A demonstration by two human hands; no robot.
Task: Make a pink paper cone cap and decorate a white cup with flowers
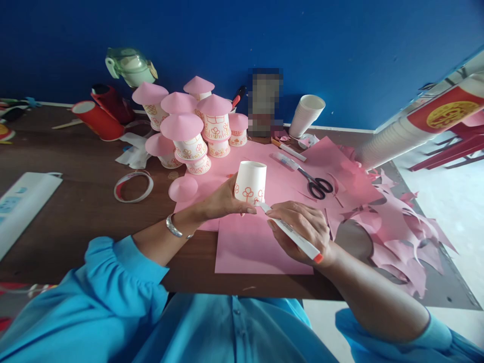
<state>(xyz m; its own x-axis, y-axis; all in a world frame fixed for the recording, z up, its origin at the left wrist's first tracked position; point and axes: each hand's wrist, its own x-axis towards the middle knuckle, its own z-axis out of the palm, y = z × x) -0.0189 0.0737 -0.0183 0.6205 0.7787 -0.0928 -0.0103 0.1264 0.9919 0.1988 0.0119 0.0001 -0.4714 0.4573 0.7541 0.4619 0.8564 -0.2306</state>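
Note:
My left hand (226, 197) grips a white paper cup (251, 176) from its left side, above the pink paper. Orange-red flower outlines run round the lower part of the cup. In my right hand (302, 227) is a white marker (293, 235) with an orange-red end, held like a pen. Its tip meets or nearly meets the cup's lower edge; whether it touches, I cannot tell. A sheet of pink paper (260, 254) lies beneath both hands. Left of the cup, a small pink paper cone (183, 189) rests on the table.
Decorated cups with pink cone roofs (182, 127) stand grouped behind my left hand. Scissors (319, 187) and another marker (289, 150) lie on pink paper. Paper scraps (397, 242) cover the right side. A tape roll (133, 186) lies left; stacked white cups (307, 115) stand by the blue wall.

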